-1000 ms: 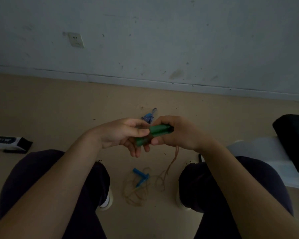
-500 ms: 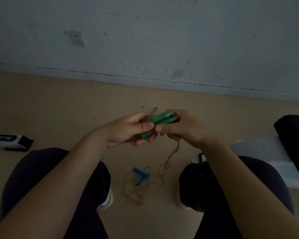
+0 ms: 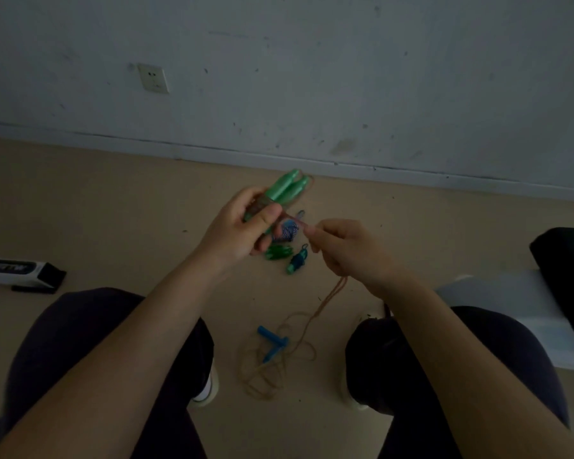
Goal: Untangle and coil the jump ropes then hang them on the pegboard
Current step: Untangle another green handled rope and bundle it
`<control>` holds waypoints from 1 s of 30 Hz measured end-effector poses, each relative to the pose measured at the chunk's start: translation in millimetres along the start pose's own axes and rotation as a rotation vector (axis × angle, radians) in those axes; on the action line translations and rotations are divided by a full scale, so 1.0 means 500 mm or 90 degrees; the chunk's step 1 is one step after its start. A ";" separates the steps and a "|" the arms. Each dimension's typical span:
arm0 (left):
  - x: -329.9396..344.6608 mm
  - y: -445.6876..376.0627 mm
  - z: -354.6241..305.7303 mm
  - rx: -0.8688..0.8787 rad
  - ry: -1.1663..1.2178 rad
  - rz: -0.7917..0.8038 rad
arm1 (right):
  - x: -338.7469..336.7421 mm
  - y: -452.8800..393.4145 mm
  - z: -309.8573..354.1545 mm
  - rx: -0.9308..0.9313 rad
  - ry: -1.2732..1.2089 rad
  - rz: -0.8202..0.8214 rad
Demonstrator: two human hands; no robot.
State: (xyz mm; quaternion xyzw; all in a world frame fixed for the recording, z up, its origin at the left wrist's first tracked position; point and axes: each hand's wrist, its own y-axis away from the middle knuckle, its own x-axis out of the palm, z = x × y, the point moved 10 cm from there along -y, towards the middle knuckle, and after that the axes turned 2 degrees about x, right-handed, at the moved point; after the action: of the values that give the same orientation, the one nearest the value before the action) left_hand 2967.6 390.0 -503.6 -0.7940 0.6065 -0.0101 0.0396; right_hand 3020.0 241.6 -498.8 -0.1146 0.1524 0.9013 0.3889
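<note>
- Head view: the left hand [image 3: 242, 226] grips both green handles [image 3: 287, 188] side by side, thumb across them, so the pair stays one bundle while cord goes round.
- Some turns of tan cord [image 3: 328, 296] seem to sit on the handles under the thumb; in this dim light I can't be sure.
- Right hand [image 3: 342, 250] pinches that cord between thumb and fingertip just beside the left, keeping it taut for what looks like the next wrap.
- From the right hand the cord drops to the floor [image 3: 113, 210] and ends in loose loops between the feet, around a blue handle [image 3: 272, 342], probably another rope not yet sorted.
- Two small coiled ropes, one blue [image 3: 287, 231] and one green [image 3: 297, 261], lie on the floor beyond the hands, likely set aside finished.
- No pegboard is in view, so hanging is not yet begun.
</note>
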 end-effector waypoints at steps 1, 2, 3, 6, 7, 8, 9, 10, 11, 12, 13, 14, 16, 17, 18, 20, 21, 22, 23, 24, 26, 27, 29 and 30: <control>-0.005 -0.001 -0.001 0.005 -0.025 0.009 | -0.007 0.002 0.006 -0.012 0.007 -0.012; -0.003 0.000 -0.002 0.010 -0.053 0.021 | -0.013 0.005 0.014 -0.028 0.016 -0.023; 0.003 0.001 0.000 0.012 -0.079 0.029 | -0.016 0.007 0.023 -0.048 0.030 -0.030; 0.023 0.004 0.016 -0.019 -0.117 0.039 | -0.010 0.012 0.043 -0.101 0.093 -0.027; 0.027 0.006 0.021 -0.035 -0.135 0.054 | -0.009 0.013 0.047 -0.117 0.113 -0.027; 0.032 0.008 0.026 -0.051 -0.162 0.081 | -0.011 0.014 0.051 -0.135 0.134 -0.028; 0.040 0.013 0.030 -0.072 -0.188 0.121 | -0.014 0.017 0.058 -0.158 0.160 -0.031; 0.052 0.020 0.036 -0.093 -0.200 0.165 | -0.017 0.021 0.066 -0.184 0.191 -0.033; 0.065 0.029 0.042 -0.116 -0.198 0.208 | -0.017 0.025 0.075 -0.209 0.222 -0.033; 0.078 0.038 0.049 -0.139 -0.192 0.246 | -0.013 0.029 0.083 -0.231 0.247 -0.027; 0.090 0.046 0.054 -0.162 -0.192 0.280 | -0.006 0.031 0.088 -0.250 0.266 -0.016; 0.100 0.053 0.059 -0.181 -0.195 0.311 | 0.003 0.033 0.089 -0.266 0.284 -0.006; 0.117 0.064 0.061 -0.202 -0.188 0.361 | 0.016 0.033 0.088 -0.283 0.303 -0.002; 0.123 0.068 0.058 -0.202 -0.179 0.375 | 0.015 0.030 0.085 -0.282 0.296 -0.011; 0.125 0.068 0.053 -0.195 -0.171 0.381 | 0.010 0.027 0.081 -0.273 0.282 -0.024; 0.124 0.064 0.044 -0.177 -0.158 0.376 | -0.003 0.021 0.071 -0.242 0.255 -0.048; 0.120 0.060 0.042 -0.172 -0.154 0.370 | -0.006 0.018 0.065 -0.228 0.248 -0.052; 0.117 0.057 0.042 -0.169 -0.155 0.364 | -0.007 0.015 0.059 -0.216 0.243 -0.055; 0.112 0.055 0.042 -0.165 -0.163 0.356 | -0.008 0.012 0.055 -0.206 0.236 -0.058; 0.107 0.054 0.042 -0.156 -0.171 0.346 | -0.008 0.010 0.053 -0.196 0.225 -0.060; 0.098 0.050 0.038 -0.126 -0.176 0.320 | -0.009 0.005 0.050 -0.185 0.186 -0.058; 0.096 0.048 0.034 -0.110 -0.171 0.305 | -0.010 0.004 0.048 -0.179 0.161 -0.054; 0.094 0.047 0.026 -0.084 -0.158 0.284 | -0.013 0.003 0.045 -0.169 0.114 -0.051; 0.095 0.048 0.022 -0.072 -0.150 0.282 | -0.014 0.004 0.046 -0.172 0.102 -0.049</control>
State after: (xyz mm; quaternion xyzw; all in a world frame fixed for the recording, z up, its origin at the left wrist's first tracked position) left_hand 2957.8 338.3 -517.8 -0.6382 0.7566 0.1253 0.0672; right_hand 3021.3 243.9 -474.7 -0.2433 0.0561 0.8859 0.3910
